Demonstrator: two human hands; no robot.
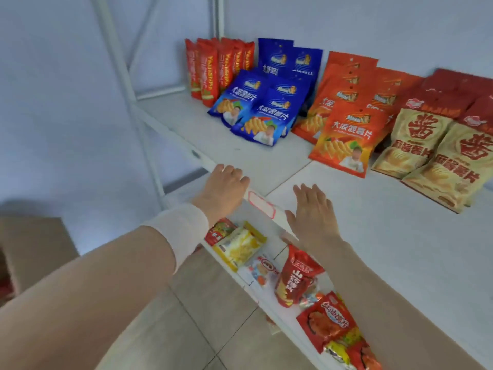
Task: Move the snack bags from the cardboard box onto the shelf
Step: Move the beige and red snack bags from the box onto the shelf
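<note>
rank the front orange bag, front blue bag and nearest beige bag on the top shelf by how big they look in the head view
1. front orange bag
2. nearest beige bag, partly cut off by the frame edge, so its place against orange is unsure
3. front blue bag

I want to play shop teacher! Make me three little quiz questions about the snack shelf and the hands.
1. True or false: the left hand is holding a snack bag.
2. Which bags stand between the red stick packs and the orange bags on the shelf? A) yellow B) blue C) green
3. Fill in: the beige bags with the big red character lie at the ______ end of the row.

Key
1. False. The left hand rests on the shelf's front edge, and the right hand is flat and open over the shelf; neither holds a bag.
2. B, the blue bags.
3. Right.
</note>
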